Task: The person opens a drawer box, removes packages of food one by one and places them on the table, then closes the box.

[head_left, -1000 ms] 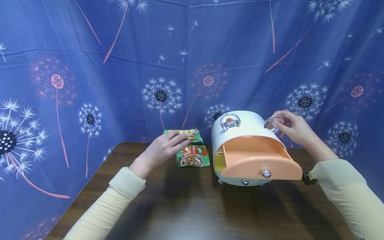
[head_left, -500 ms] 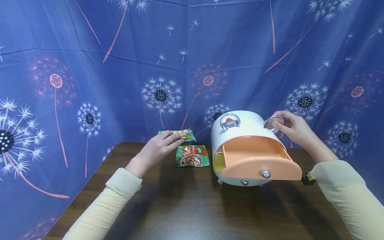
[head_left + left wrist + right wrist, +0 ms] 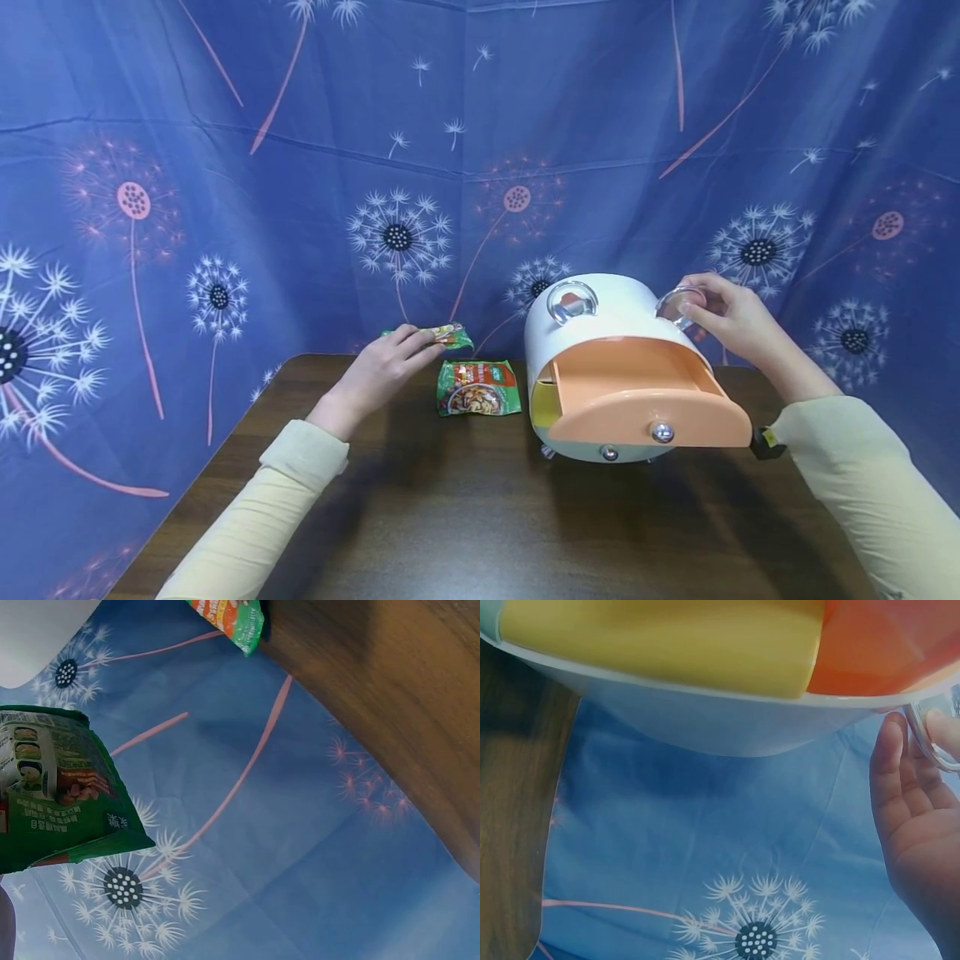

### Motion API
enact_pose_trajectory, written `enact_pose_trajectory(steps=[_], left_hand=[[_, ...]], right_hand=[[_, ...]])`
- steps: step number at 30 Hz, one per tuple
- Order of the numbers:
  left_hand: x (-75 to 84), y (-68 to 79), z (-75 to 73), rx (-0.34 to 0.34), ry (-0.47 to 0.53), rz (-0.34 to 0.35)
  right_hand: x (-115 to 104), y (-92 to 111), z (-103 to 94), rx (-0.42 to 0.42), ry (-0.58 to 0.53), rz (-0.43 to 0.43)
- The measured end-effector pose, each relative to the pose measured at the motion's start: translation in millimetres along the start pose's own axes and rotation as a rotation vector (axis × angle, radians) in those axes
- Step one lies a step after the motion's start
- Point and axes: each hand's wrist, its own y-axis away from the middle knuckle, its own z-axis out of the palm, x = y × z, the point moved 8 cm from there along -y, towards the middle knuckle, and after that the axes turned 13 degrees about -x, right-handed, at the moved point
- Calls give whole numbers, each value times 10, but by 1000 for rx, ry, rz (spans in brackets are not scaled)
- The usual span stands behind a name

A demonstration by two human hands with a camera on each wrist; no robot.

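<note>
My left hand [image 3: 378,367] grips a green food packet [image 3: 452,336] at the back of the table. In the left wrist view that packet [image 3: 71,795] shows its printed back, raised off the table. A second green and red packet [image 3: 478,390], with a food picture, lies flat just in front of it. With thumb and fingers my right hand [image 3: 738,327] holds a clear, round ear-like piece [image 3: 678,307] on top of a rounded white drawer box [image 3: 618,302]. The box's orange top drawer [image 3: 645,417] is pulled out, showing its hollow inside.
A matching ear piece [image 3: 572,302] stands on the box's left side. Below the orange drawer are a yellow part [image 3: 546,404] and a lower round knob [image 3: 609,452]. Blue dandelion-print cloth [image 3: 300,208] hangs behind the brown wooden table [image 3: 450,508].
My left hand has drawn the rear packet leftward, away from the other packet, and the packet now looks narrower and tilted. The right hand and the box have stayed put.
</note>
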Motion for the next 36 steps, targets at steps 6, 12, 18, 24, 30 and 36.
enact_pose_trajectory(steps=[6,12,18,24,30,36], left_hand=[[-18,32,38,-15,-5,-14],[-24,50,43,-25,-4,-16],[-38,62,37,-32,10,-22],[-32,61,22,-26,9,-16],[-23,54,18,-20,5,-14],[-30,56,17,-17,4,-18]], right_hand=[[12,-9,18,-30,-32,11],[9,-13,14,-28,-52,-12],[-34,-28,-22,-25,-21,-22],[-86,-27,-61,-25,43,5],[-137,-24,-134,17,20,-16],[-137,-4,-192,72,34,10]])
